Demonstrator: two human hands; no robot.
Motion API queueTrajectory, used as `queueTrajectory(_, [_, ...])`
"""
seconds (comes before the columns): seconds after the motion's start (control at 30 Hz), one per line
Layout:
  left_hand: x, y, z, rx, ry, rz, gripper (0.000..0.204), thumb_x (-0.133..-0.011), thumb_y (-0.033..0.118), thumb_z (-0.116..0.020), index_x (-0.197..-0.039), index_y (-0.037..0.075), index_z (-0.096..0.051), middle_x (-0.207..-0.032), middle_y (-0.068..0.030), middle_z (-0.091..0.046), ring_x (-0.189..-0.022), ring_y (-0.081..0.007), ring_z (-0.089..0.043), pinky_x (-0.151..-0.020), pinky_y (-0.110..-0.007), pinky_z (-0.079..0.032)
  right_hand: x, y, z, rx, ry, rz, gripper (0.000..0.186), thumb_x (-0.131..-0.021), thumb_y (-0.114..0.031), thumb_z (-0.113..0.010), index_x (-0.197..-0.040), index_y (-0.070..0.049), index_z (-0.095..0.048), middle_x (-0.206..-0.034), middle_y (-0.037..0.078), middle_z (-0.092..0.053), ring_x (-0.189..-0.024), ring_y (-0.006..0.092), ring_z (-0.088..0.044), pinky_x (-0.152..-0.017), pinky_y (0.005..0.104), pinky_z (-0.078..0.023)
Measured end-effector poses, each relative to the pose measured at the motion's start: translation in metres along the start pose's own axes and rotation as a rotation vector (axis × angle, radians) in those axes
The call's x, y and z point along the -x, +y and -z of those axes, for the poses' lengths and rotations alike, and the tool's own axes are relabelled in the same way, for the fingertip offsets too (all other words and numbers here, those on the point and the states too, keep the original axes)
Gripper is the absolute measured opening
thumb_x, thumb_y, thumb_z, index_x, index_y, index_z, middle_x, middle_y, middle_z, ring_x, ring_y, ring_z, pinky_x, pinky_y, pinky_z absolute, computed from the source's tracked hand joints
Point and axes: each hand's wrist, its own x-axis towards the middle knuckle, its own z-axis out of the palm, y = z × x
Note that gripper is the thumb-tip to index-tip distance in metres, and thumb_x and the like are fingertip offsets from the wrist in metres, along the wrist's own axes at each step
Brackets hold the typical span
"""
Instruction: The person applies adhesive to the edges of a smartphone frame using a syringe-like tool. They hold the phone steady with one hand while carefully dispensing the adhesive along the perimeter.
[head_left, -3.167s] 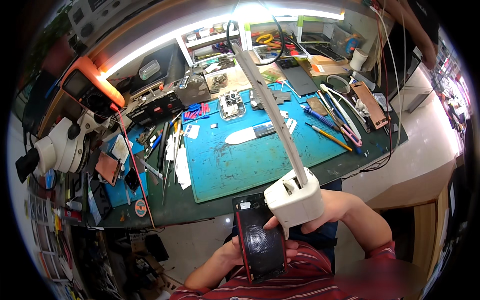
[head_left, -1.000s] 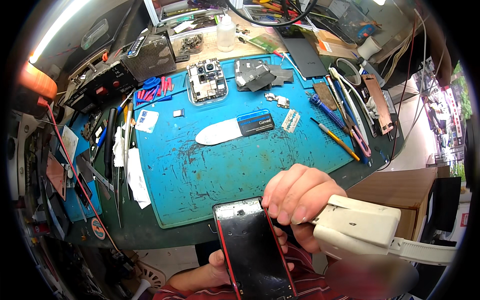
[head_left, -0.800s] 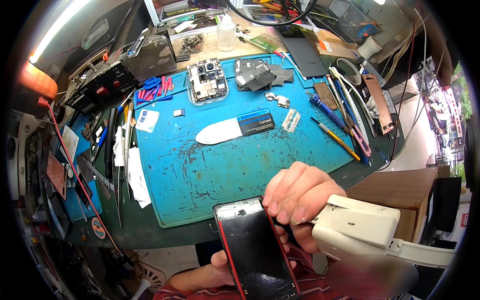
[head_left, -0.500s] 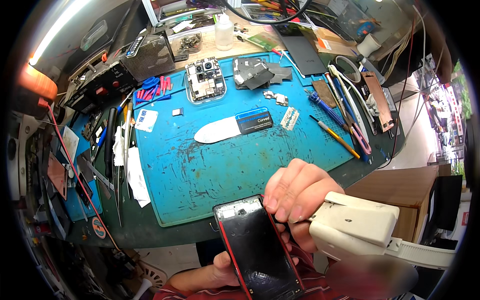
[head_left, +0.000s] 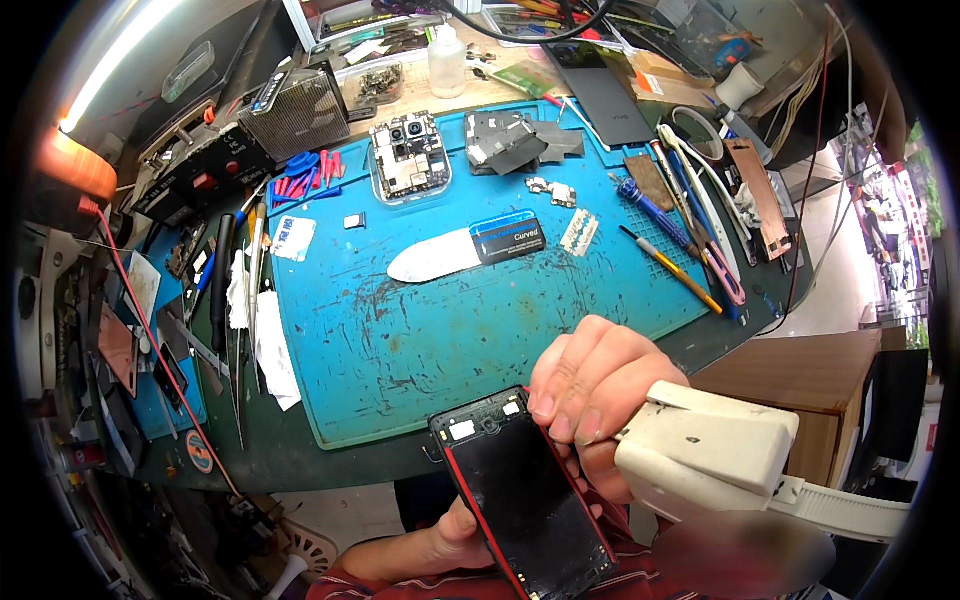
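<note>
My left hand (head_left: 450,540) grips a dark phone frame with its screen area (head_left: 525,510), red along the long sides, low in front of me. My right hand (head_left: 595,390) is closed at the frame's upper right corner, a small red bit showing by its fingertips; what exactly it pinches is hidden. A cream plastic lamp head (head_left: 705,445) sits just right of that hand. Beyond, on the blue mat (head_left: 380,330), lie a white curved blade tool (head_left: 435,260), a razor blade (head_left: 578,232) and a circuit board in a clear case (head_left: 408,160).
An orange meter (head_left: 75,170) and tweezers (head_left: 240,380) are on the left. Pens and picks (head_left: 680,250) crowd the mat's right edge, a black slab (head_left: 590,90) behind. A bottle (head_left: 445,65) stands at the back; a wooden cabinet (head_left: 790,375) is at right.
Since 3.2 seconds ago the lamp's arm has left the mat area and its head sits lower right. Over the last second the frame and my right hand have shifted slightly upward.
</note>
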Motion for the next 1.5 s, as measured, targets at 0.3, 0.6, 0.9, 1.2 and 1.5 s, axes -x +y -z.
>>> queueTrajectory(0.3, [0.001,-0.001,-0.001,-0.055,0.052,-0.033,0.121,-0.073,0.062,-0.082,-0.155,0.002,-0.019,-0.151,-0.0110,-0.037,-0.139,-0.0233,-0.041,-0.117,-0.043,-0.034,0.000,0.003,0.000,0.017,0.010,0.040,0.016,-0.090,-0.008,-0.074,-0.088,-0.009,-0.058,-0.084,0.005,-0.060,-0.077,0.0180,-0.057,-0.065,0.0307,-0.050])
queueTrajectory(0.6, [-0.002,-0.004,0.004,-0.026,0.001,-0.060,0.121,-0.071,0.061,-0.085,-0.154,0.001,-0.022,-0.149,-0.0121,-0.040,-0.138,-0.0239,-0.043,-0.116,-0.043,-0.035,0.002,0.004,0.002,0.007,-0.002,0.033,0.016,-0.089,-0.007,-0.074,-0.088,-0.009,-0.058,-0.084,0.005,-0.059,-0.076,0.0174,-0.056,-0.064,0.0303,-0.050])
queueTrajectory(0.9, [-0.014,-0.014,0.026,0.084,-0.232,-0.212,0.121,-0.069,0.059,-0.087,-0.153,0.000,-0.024,-0.147,-0.0134,-0.041,-0.137,-0.0249,-0.044,-0.115,-0.044,-0.037,-0.001,-0.001,0.009,-0.004,-0.066,-0.009,0.016,-0.087,-0.002,-0.072,-0.089,-0.010,-0.058,-0.086,0.004,-0.058,-0.077,0.0170,-0.055,-0.066,0.0307,-0.051])
queueTrajectory(1.2, [-0.002,-0.009,-0.002,-0.058,0.118,-0.087,0.121,-0.070,0.060,-0.086,-0.153,0.000,-0.024,-0.146,-0.0131,-0.042,-0.136,-0.0243,-0.044,-0.115,-0.044,-0.036,0.001,-0.008,0.004,0.010,-0.012,-0.069,0.016,-0.087,0.000,-0.069,-0.090,-0.011,-0.058,-0.087,0.003,-0.058,-0.077,0.0168,-0.055,-0.067,0.0305,-0.050])
queueTrajectory(1.5, [-0.001,-0.013,0.002,-0.086,0.118,-0.116,0.119,-0.072,0.060,-0.084,-0.155,0.002,-0.022,-0.149,-0.0114,-0.039,-0.138,-0.0240,-0.042,-0.116,-0.044,-0.035,0.002,-0.007,0.003,0.017,0.013,-0.074,0.016,-0.088,-0.001,-0.070,-0.089,-0.011,-0.058,-0.085,0.003,-0.058,-0.077,0.0163,-0.055,-0.066,0.0303,-0.050])
